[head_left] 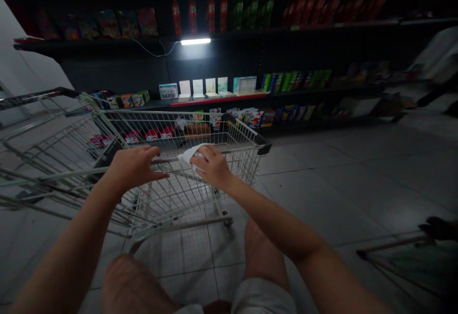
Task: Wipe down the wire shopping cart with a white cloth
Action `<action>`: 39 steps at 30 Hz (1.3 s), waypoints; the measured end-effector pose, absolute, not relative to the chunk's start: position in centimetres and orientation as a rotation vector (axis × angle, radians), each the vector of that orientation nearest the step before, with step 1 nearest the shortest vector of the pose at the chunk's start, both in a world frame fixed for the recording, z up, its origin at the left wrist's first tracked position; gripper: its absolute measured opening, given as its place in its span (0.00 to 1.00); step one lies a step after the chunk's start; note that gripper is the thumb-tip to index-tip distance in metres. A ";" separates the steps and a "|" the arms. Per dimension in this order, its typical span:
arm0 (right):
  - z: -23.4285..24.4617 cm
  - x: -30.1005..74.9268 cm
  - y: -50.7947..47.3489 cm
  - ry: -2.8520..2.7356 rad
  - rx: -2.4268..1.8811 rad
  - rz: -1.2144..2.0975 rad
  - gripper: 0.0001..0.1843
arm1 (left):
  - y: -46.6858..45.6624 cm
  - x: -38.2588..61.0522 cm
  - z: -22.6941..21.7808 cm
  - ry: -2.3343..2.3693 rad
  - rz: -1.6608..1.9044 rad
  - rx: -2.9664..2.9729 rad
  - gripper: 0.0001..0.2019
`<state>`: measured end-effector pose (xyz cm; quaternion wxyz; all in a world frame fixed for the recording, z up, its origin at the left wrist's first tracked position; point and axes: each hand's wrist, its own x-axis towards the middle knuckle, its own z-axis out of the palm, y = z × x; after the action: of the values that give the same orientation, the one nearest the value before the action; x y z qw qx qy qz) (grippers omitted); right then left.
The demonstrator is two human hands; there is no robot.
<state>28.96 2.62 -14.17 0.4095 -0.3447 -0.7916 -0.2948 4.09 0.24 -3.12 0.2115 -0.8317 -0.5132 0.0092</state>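
Observation:
A wire shopping cart (171, 190) stands sideways in front of me, with its black corner caps at the right end. My right hand (213, 163) is closed around a white cloth (190, 155), pressing it on the near top rail of the basket. Further left along this rail is my left hand (138, 167). Its thumb and fingers are apart, with nothing visible held between them; whether it touches the rail I cannot tell.
More nested carts (43, 149) stand at the left. Behind is a dark shelf with bottles (211, 12), small boxes (193, 88) and a lit lamp (195, 41). A dark folded frame (390, 246) is at lower right. Someone's blurred light clothing (438, 54) shows at far right.

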 end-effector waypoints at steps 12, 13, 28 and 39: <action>-17.8 44.8 3.5 -1.931 -1.067 -0.834 0.07 | 1.4 5.2 -4.7 -1.387 0.149 -2.303 0.29; -18.1 45.6 3.4 -1.893 -1.108 -0.803 0.07 | 1.4 5.2 -4.7 -1.392 0.153 -2.299 0.29; -15.3 26.6 2.2 -1.835 -0.950 -0.652 0.09 | 1.6 4.1 -4.5 -1.425 0.157 -2.255 0.30; -23.0 28.9 3.9 -2.155 -0.299 -0.872 0.04 | 2.3 -0.2 -4.3 -1.481 0.153 -2.234 0.30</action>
<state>28.92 3.92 -23.02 0.3885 -0.1176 -0.8472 -0.3428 -0.25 2.32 -4.33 0.2263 -0.8106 -0.5373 0.0555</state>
